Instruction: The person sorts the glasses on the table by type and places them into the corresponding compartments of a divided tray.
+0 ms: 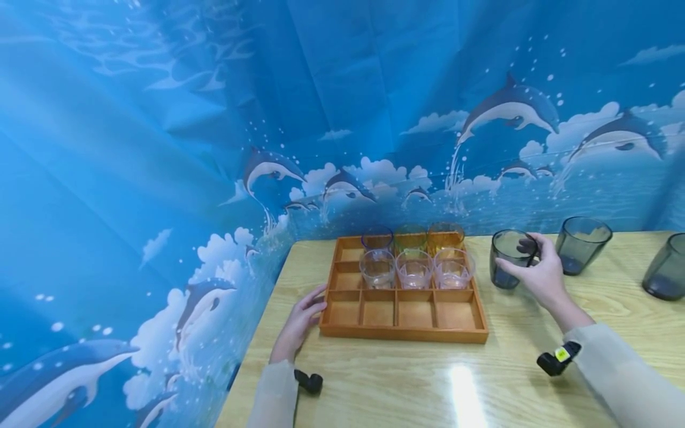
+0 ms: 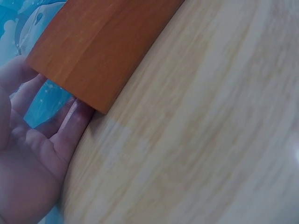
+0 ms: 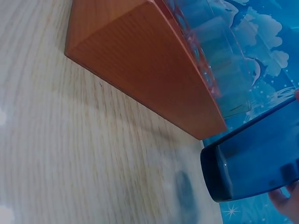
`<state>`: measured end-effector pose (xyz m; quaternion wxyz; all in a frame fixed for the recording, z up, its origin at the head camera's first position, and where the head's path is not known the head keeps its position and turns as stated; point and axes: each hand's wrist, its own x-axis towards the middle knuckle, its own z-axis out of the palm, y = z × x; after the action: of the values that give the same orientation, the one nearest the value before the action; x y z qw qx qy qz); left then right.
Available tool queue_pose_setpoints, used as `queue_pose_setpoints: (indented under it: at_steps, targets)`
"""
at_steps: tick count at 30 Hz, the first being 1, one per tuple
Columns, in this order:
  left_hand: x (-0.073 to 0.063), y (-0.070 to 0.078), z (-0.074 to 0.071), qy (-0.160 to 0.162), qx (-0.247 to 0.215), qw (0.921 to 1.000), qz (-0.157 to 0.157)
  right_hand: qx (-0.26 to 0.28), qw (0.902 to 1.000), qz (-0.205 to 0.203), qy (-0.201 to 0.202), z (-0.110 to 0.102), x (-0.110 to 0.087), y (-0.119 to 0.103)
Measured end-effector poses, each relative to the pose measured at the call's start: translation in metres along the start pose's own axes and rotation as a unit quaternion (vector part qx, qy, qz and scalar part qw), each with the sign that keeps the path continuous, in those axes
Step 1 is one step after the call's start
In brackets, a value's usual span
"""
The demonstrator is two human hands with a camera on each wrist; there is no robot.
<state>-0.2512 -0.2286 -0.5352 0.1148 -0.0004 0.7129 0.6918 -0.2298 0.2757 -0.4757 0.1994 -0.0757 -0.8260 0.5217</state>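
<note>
My right hand [image 1: 543, 276] grips a smoky grey glass [image 1: 505, 276] by its sides, thumb in front and fingers behind, just right of the wooden tray [image 1: 404, 333]. In the right wrist view the dark glass [image 3: 257, 158] has its thick base over the table beside the tray's corner. My left hand [image 1: 299, 324] rests its fingertips against the tray's left side; in the left wrist view its loosely bent fingers [image 2: 70, 121] touch the tray end. Three clear tumblers [image 1: 414, 270] stand in the tray's middle row. Behind them are a blue-rimmed glass [image 1: 377, 238], a green one [image 1: 410, 238] and an amber one [image 1: 446, 236].
Two more smoky glasses stand to the right on the wood-grain table [image 1: 407, 380]: one [image 1: 580, 246] behind my right hand, the other [image 1: 669, 270] at the view's edge. A blue dolphin-print sheet [image 1: 342, 119] hangs along the table's back and left side.
</note>
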Motion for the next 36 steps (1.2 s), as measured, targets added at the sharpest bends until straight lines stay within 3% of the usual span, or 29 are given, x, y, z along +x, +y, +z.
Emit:
queue_pose_setpoints:
  at_steps: [9, 12, 20, 25, 36]
  targets:
    - [0.000, -0.002, 0.000, 0.002, -0.003, 1.0000, -0.004, 0.027, 0.9987, -0.042, 0.013, -0.002, 0.002, 0.029]
    - [0.000, -0.002, 0.000, 0.003, -0.002, 1.0000, -0.007, 0.035, 0.9982, -0.047, 0.010, -0.003, -0.004, 0.026]
    - [-0.003, 0.007, 0.001, -0.008, -0.009, 0.9999, -0.013, 0.002, 0.9984, -0.056, 0.004, -0.012, -0.026, -0.020]
    - [-0.013, 0.023, 0.006, -0.022, -0.007, 0.9996, -0.018, 0.007, 0.9974, -0.072, -0.004, -0.013, -0.031, -0.027]
    - [-0.014, 0.024, 0.006, -0.023, -0.005, 0.9995, -0.021, 0.029, 0.9932, -0.110, -0.027, -0.011, -0.041, -0.045]
